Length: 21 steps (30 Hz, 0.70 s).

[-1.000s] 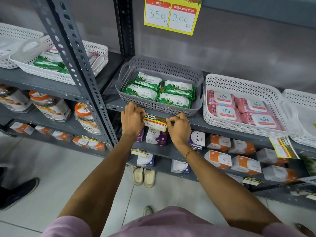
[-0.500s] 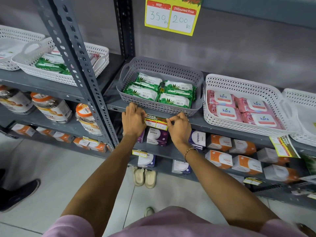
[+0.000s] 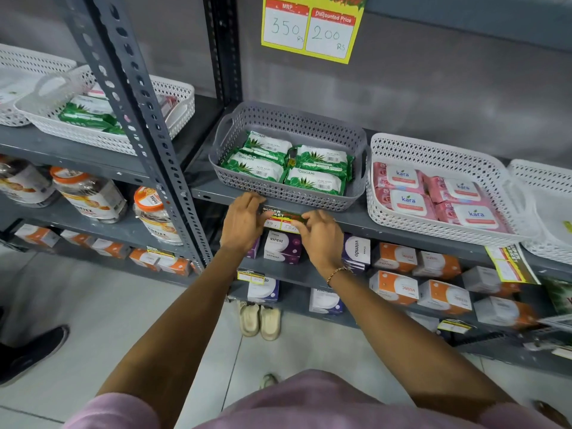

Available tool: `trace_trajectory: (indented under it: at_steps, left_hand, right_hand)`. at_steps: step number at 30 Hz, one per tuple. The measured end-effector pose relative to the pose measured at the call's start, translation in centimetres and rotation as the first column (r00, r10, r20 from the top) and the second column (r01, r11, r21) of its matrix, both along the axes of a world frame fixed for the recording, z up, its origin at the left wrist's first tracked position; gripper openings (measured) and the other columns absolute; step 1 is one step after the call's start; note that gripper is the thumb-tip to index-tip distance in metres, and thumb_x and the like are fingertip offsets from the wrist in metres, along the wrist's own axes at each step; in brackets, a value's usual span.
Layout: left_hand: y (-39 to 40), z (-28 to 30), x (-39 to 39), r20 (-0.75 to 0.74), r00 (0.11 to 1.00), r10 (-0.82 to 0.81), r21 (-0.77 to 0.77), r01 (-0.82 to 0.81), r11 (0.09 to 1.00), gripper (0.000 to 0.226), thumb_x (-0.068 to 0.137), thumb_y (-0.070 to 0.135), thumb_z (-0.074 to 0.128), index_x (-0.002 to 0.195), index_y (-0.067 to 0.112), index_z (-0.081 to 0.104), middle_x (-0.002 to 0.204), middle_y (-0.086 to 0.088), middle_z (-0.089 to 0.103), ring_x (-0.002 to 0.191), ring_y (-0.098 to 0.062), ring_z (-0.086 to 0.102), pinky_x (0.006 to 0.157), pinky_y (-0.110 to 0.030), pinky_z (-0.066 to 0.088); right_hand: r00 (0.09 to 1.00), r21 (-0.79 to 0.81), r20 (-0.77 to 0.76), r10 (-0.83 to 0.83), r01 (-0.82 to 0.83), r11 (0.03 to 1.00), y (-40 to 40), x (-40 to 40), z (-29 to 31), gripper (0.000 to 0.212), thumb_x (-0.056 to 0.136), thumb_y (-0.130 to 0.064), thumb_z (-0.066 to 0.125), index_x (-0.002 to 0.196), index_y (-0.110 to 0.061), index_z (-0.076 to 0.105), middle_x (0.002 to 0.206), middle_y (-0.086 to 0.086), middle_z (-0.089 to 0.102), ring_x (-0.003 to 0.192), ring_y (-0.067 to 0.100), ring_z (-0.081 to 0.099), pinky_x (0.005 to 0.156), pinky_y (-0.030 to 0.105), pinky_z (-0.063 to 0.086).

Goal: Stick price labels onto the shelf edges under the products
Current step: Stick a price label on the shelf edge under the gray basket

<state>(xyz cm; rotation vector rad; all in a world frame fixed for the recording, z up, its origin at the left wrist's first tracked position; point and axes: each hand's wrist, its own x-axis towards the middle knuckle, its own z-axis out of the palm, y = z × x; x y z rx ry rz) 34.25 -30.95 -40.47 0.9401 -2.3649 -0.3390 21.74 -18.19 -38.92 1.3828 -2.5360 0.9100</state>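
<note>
A small yellow and red price label (image 3: 281,219) lies against the grey shelf edge (image 3: 387,226), just below a grey basket (image 3: 288,193) of green wipe packs (image 3: 315,181). My left hand (image 3: 244,221) covers the label's left end with its fingers laid over it. At the label's right end, my right hand (image 3: 320,236) grips it with thumb and fingertips. Handwritten numbers show in the gap between my hands. The ends of the label are hidden under my fingers.
A white basket (image 3: 433,224) of pink packs stands to the right, with another label (image 3: 507,263) hanging crooked below it. A perforated upright post (image 3: 148,131) stands to the left. Purple boxes (image 3: 280,246) sit on the lower shelf. Another person's dark shoe (image 3: 28,354) is on the floor.
Both hands stay at the label's ends on the shelf edge. My right fingers have slid slightly further onto the label. The view has shifted a little.
</note>
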Motion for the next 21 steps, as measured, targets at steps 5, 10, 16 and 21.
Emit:
trace_trajectory:
  at_steps: [5,10,16,21]
  left_hand:
    - [0.4,0.7,-1.2,0.088,0.995,0.042,-0.056,-0.037,0.998,0.045,0.076,0.044,0.072,0.095,0.005,0.059,0.094,-0.014,0.057,0.084,-0.032,0.054,0.071,-0.043,0.051]
    - [0.4,0.9,-1.6,0.107,0.992,0.070,-0.113,-0.058,0.992,0.046,0.078,0.050,0.067,0.088,0.006,0.058,0.087,-0.013,0.058,0.080,-0.032,0.054,0.067,-0.040,0.047]
    - [-0.7,0.4,-1.2,0.100,0.995,0.031,-0.109,-0.020,0.994,0.045,0.077,0.051,0.064,0.087,0.007,0.062,0.085,-0.011,0.060,0.078,-0.030,0.055,0.066,-0.039,0.049]
    - [-1.4,0.0,-0.4,0.020,1.000,0.000,-0.070,0.002,0.998,0.025,0.075,0.030,0.074,0.089,0.009,0.071,0.082,-0.008,0.063,0.077,-0.029,0.058,0.057,-0.036,0.053]
  right_hand:
    - [0.996,0.111,-0.071,-0.059,0.066,0.992,-1.2,1.0,0.7,0.045,0.083,-0.053,0.058,0.093,-0.010,0.059,0.070,0.014,0.069,0.066,0.034,0.067,0.051,0.033,0.048]
    - [0.991,0.222,-0.005,-0.136,0.133,0.966,-2.2,0.7,0.6,0.055,0.083,-0.061,0.053,0.099,-0.009,0.050,0.078,0.015,0.070,0.072,0.035,0.068,0.055,0.034,0.047]
    - [0.958,0.188,0.106,-0.266,0.243,0.952,-2.3,0.2,0.4,0.056,0.072,-0.066,0.061,0.089,-0.013,0.052,0.075,0.013,0.070,0.073,0.035,0.067,0.055,0.031,0.040]
    - [0.895,0.131,0.243,-0.374,0.352,0.927,-1.9,0.0,-0.3,0.055,0.069,-0.067,0.064,0.083,-0.015,0.052,0.074,0.012,0.068,0.074,0.035,0.065,0.056,0.032,0.041]
